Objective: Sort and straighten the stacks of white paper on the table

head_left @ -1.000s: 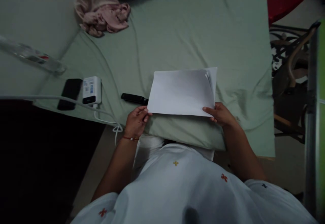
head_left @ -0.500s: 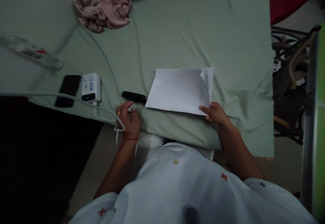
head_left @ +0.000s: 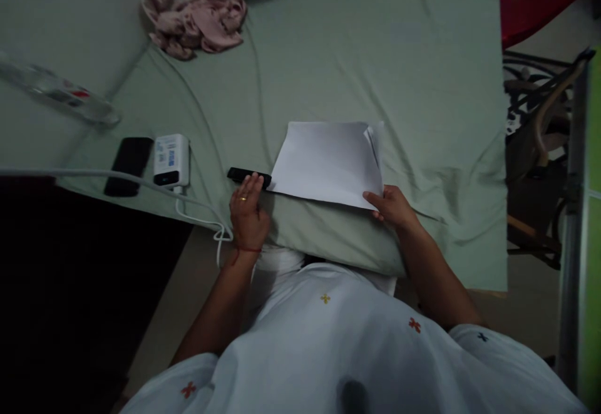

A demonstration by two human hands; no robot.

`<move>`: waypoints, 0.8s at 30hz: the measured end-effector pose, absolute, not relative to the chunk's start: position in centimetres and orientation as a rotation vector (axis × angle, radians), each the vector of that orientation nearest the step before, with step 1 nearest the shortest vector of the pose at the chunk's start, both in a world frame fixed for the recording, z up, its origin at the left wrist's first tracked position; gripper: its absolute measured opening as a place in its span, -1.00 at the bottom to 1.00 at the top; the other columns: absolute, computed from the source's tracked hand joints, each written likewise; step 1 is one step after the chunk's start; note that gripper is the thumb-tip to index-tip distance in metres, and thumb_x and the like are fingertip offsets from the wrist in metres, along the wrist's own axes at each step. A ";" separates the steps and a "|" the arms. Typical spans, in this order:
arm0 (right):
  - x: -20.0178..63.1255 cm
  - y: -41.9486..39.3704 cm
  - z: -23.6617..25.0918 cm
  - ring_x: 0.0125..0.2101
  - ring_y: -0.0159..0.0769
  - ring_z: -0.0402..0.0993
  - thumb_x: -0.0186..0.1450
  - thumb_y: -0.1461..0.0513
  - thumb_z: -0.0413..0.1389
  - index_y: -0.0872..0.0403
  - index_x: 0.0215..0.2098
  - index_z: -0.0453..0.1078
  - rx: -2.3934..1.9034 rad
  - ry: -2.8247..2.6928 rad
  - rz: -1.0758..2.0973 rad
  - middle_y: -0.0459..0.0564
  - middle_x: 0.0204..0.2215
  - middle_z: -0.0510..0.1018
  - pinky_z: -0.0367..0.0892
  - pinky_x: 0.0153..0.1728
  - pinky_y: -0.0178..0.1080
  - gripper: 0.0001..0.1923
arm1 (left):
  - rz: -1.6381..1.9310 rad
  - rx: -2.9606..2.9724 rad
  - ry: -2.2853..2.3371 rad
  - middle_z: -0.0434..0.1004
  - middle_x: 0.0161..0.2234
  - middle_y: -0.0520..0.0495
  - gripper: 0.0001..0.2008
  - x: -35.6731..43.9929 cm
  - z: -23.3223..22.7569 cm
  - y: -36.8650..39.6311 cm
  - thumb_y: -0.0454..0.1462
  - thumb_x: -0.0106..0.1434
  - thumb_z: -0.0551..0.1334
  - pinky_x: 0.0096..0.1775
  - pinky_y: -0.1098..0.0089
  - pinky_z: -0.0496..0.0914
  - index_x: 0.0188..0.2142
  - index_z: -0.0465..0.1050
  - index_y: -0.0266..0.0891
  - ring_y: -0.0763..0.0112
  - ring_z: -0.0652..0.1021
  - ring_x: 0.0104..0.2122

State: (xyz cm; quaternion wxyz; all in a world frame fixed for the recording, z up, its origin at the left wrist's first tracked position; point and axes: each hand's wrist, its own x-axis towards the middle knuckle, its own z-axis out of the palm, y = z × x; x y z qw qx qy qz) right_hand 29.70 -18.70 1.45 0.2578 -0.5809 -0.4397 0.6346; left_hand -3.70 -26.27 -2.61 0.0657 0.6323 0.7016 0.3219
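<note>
A small stack of white paper sheets (head_left: 326, 160) lies on the green cloth, its upper right corner lifted and slightly fanned. My right hand (head_left: 392, 206) pinches the lower right corner, thumb on top and fingers underneath. At the stack's left edge is a slim black stapler (head_left: 238, 174), its right end meeting the lower left corner of the paper. My left hand (head_left: 250, 217), with a ring and a red wrist thread, lays its outstretched fingers over the stapler's right part. The thumb stays apart from the stapler. Whether the paper sits inside the stapler's jaw cannot be made out.
Left on the green-covered table (head_left: 310, 82) are a white power bank (head_left: 171, 160) with a white cable (head_left: 201, 204) and a black phone (head_left: 128, 166). A plastic bottle (head_left: 70, 94) and a crumpled pink cloth (head_left: 197, 19) lie farther off. A red chair (head_left: 539, 7) stands right.
My left hand has moved up and right, from beside the stapler onto it. The paper has shifted slightly left in my right hand, which keeps its hold.
</note>
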 end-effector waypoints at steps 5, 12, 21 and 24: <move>29.9 -18.8 0.1 -0.70 -0.43 0.23 0.15 0.03 0.29 0.06 -0.42 0.37 -1.583 -1.233 1.690 -0.15 -0.68 0.40 0.12 -0.70 -0.34 -0.70 | 0.885 1.952 2.105 0.35 0.37 -0.16 -0.24 -3.6 -3.3 -26.6 -0.51 0.12 0.12 0.40 0.00 0.17 0.34 0.36 -0.18 0.13 0.26 0.42; 29.7 -18.5 -2.0 -0.42 -0.29 0.49 0.11 0.00 0.26 0.12 -0.25 0.52 -1.441 -1.093 1.492 -0.02 -0.41 0.64 0.38 -0.36 -0.26 -0.61 | 0.981 1.940 2.094 0.38 0.36 -0.14 -0.29 -3.8 -3.7 -26.3 -0.48 0.18 0.11 0.42 0.05 0.15 0.34 0.36 -0.17 0.19 0.27 0.42; 34.4 -17.7 -0.6 -0.50 -0.36 0.43 0.01 0.07 0.38 0.07 -0.27 0.54 -1.382 -0.987 1.448 -0.11 -0.47 0.61 0.38 -0.41 -0.28 -0.64 | 1.220 1.787 2.176 0.38 0.32 -0.29 -0.50 -2.1 -2.3 -27.8 -0.29 0.38 0.14 0.27 0.13 0.35 0.30 0.34 -0.23 0.15 0.34 0.35; 36.3 -18.1 0.0 -0.50 -0.37 0.43 0.01 0.10 0.41 0.07 -0.29 0.54 -1.379 -0.987 1.462 -0.10 -0.46 0.61 0.37 -0.42 -0.28 -0.65 | 1.371 1.523 2.146 0.55 0.09 -0.30 -0.63 -0.4 -1.7 -28.2 -0.12 0.44 0.15 -0.05 0.25 0.51 0.11 0.48 -0.25 0.21 0.57 0.02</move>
